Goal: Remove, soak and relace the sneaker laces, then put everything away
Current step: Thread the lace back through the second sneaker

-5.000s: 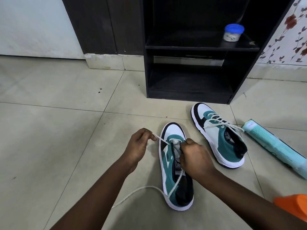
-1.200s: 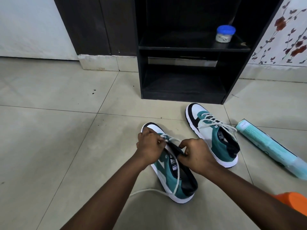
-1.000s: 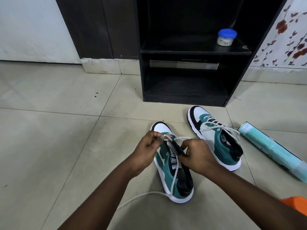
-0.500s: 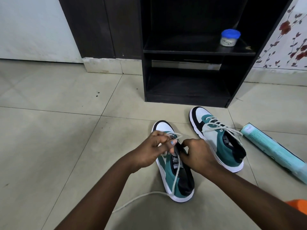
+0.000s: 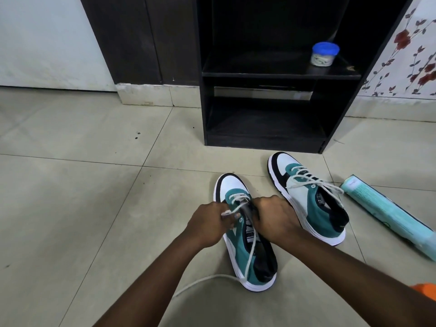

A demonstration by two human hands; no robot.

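While relacing proceeds, head view: left hand (image 5: 208,224) pinches the lace (image 5: 247,258) at the near sneaker (image 5: 245,234) on the floor (image 5: 70,208); right hand (image 5: 274,218) curls on its tongue side, likely steadying. Eyelets are hidden behind the fingers (image 5: 230,219). Second sneaker (image 5: 311,199) stands laced beside.

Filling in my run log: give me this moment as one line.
step: relacing near sneaker | left hand: pinches lace | right hand: grips tongue area | far sneaker: laced, on floor
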